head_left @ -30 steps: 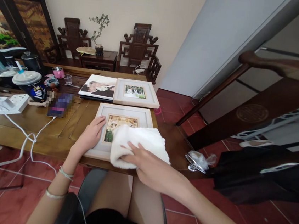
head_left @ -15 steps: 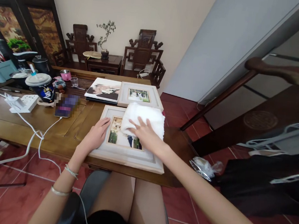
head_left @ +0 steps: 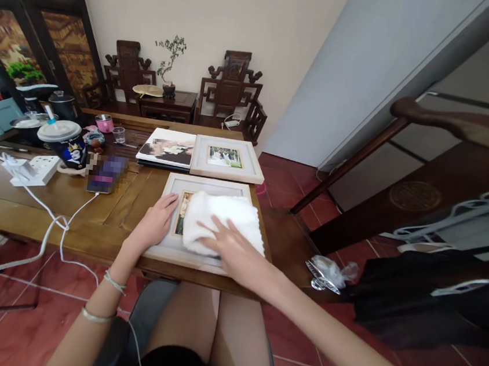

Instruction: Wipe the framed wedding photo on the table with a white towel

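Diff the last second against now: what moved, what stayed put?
The right hand slid the white cloth up the near picture frame to its far edge, then back toward the near edge, where it now covers most of the photo. The left hand stayed flat on the frame's left side. The frame, the far frame and the table clutter did not shift.

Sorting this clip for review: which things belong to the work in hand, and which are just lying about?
In use: white cloth under the right hand; near picture frame steadied by the left hand.

Lying about: far picture frame, photo album, lidded cup, power strip.
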Tool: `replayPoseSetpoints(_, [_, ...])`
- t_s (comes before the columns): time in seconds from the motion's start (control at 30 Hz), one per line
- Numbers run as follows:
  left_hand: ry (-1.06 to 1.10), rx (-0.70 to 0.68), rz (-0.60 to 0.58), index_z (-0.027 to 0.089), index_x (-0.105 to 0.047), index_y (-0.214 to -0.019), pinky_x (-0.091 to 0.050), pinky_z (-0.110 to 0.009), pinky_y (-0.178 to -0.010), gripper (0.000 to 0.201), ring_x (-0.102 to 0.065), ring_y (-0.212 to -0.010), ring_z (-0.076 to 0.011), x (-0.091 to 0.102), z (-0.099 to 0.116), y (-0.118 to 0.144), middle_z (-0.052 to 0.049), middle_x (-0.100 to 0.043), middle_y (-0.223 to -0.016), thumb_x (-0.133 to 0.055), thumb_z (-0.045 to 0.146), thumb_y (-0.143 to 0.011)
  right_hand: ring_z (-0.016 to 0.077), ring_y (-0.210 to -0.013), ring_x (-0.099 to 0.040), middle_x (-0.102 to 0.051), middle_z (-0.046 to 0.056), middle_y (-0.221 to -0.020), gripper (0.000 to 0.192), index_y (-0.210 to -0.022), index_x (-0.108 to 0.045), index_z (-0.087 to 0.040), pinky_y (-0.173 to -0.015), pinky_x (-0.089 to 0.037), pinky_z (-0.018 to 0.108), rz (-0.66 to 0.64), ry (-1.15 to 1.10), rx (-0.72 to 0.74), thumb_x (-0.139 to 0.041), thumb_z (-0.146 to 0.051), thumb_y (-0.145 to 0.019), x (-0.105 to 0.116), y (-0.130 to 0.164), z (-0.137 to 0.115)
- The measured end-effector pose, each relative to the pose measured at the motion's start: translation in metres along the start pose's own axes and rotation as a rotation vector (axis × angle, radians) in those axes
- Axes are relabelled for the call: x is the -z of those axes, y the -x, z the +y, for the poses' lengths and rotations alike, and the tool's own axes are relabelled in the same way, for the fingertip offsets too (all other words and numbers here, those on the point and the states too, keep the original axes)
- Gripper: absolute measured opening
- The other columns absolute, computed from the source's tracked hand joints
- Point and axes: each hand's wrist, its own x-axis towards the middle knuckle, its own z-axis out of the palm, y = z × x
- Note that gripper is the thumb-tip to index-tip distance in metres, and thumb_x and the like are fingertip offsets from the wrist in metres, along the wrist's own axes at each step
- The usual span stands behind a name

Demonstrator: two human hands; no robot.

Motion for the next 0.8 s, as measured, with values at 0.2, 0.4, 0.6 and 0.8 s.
replayPoseSetpoints(0.2, [-0.007, -0.012, -0.027, 0.012, -0.047, -0.138, -0.033, -0.050, -0.114, 0.047, -0.034, -0.141, -0.0263, 0.003, 0.001, 0.000, -0.016, -0.042, -0.149, -0.033, 0.014, -0.094, 0.0332, -0.147, -0.007, -0.023, 0.008, -0.159, 0.081, -0.136, -0.051, -0.020, -0.114, -0.019, 0.062, 0.286, 0.259, -0.151, -0.038, 0.015, -0.065, 0.004, -0.059, 0.062])
replayPoseSetpoints(0.4, [0.003, 0.004, -0.020, 0.013, -0.048, -0.139, -0.033, -0.050, -0.114, 0.047, -0.035, -0.141, -0.0262, 0.002, 0.001, 0.000, -0.015, -0.043, -0.149, -0.032, 0.015, -0.095, 0.0392, -0.145, -0.011, -0.024, 0.004, -0.159, 0.075, -0.136, -0.052, -0.025, -0.109, -0.020, 0.070, 0.195, 0.304, -0.156, -0.040, 0.013, -0.072, 0.004, -0.071, 0.059])
replayPoseSetpoints(0.6, [0.011, 0.016, -0.015, 0.016, -0.047, -0.140, -0.032, -0.049, -0.115, 0.048, -0.034, -0.142, -0.0251, 0.002, 0.004, 0.000, -0.013, -0.042, -0.150, -0.033, 0.016, -0.094, 0.0451, -0.141, -0.021, -0.031, 0.007, -0.156, 0.074, -0.135, -0.055, -0.023, -0.103, -0.027, 0.072, -0.041, 0.243, -0.152, -0.040, 0.012, -0.072, 0.008, -0.039, 0.016])
replayPoseSetpoints(0.8, [0.039, 0.009, 0.003, 0.016, -0.047, -0.139, -0.032, -0.049, -0.115, 0.047, -0.034, -0.142, -0.0244, 0.000, 0.003, 0.002, -0.013, -0.043, -0.149, -0.031, 0.017, -0.095, 0.0390, -0.143, -0.021, -0.033, 0.005, -0.155, 0.084, -0.137, -0.053, -0.026, -0.108, -0.029, 0.066, -0.226, -0.041, -0.028, -0.039, 0.013, -0.064, 0.034, 0.024, -0.032])
